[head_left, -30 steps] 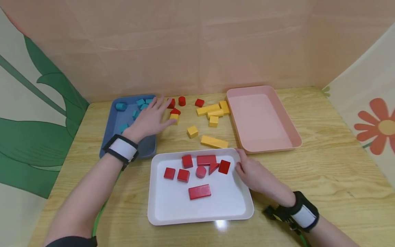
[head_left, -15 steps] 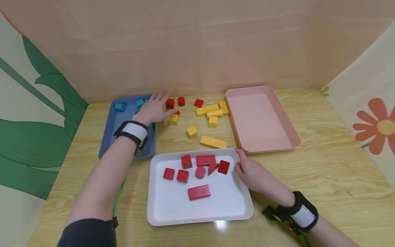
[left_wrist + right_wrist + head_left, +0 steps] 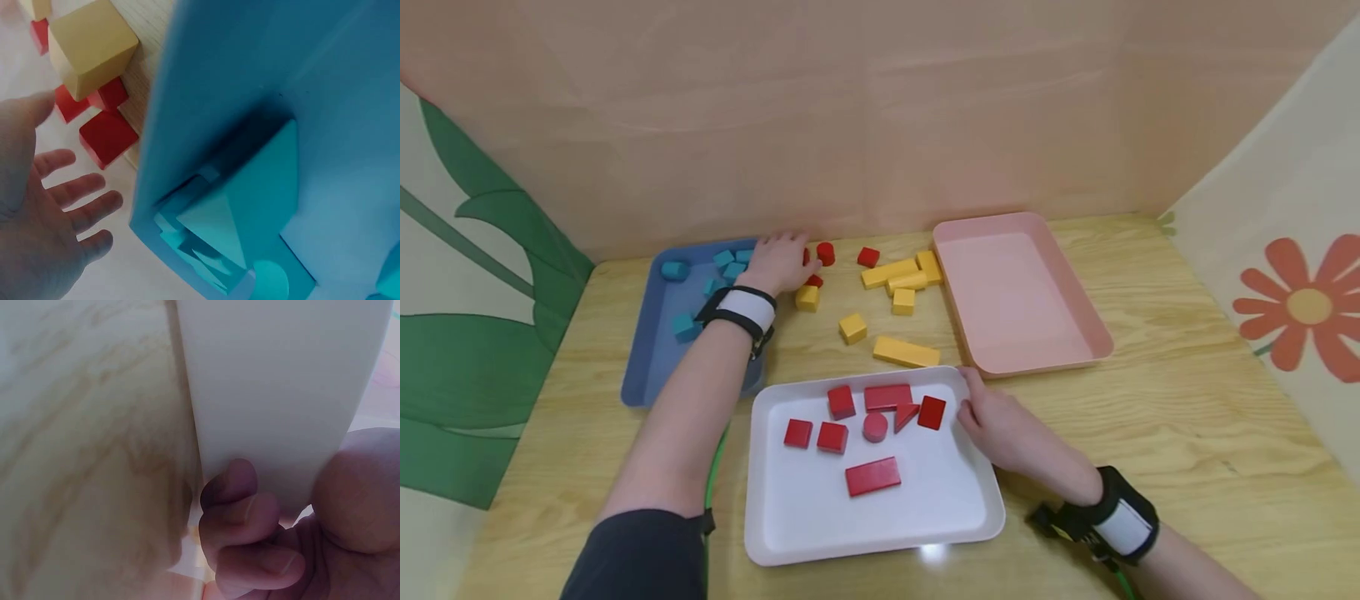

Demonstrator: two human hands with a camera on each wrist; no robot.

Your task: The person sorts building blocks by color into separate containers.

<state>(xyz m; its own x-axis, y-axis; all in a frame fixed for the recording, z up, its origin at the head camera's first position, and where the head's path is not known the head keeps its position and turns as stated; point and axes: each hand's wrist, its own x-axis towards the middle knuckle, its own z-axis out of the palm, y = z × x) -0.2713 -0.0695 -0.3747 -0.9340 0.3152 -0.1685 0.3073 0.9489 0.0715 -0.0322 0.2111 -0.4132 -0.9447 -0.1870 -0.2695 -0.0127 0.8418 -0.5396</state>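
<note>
Left hand (image 3: 778, 261) sits further right than a second ago, off the rectangular blue plastic tray (image 3: 646, 350) and now beside its far right corner; right hand (image 3: 1003, 425) is unchanged. Main risk: a sloppy pinch. Glossy dark red block (image 3: 107, 139) is just ahead of the left fingertips, crowded by the pale yellow cube (image 3: 807, 299), so a closing thumb could shove the cube instead. Upright red cylinder (image 3: 826, 254) could topple if the knuckles sweep right. Low return path could snag the blue wall. Any tug by the right hand could slide the loose red pieces in the rectangular white plastic tray (image 3: 805, 525). Pose: left forearm slants over blue tray, back of hand up, fingers spread, slightly bent, palm bare; block contact unclear. Right fingers curl tight round white tray's far right corner.
</note>
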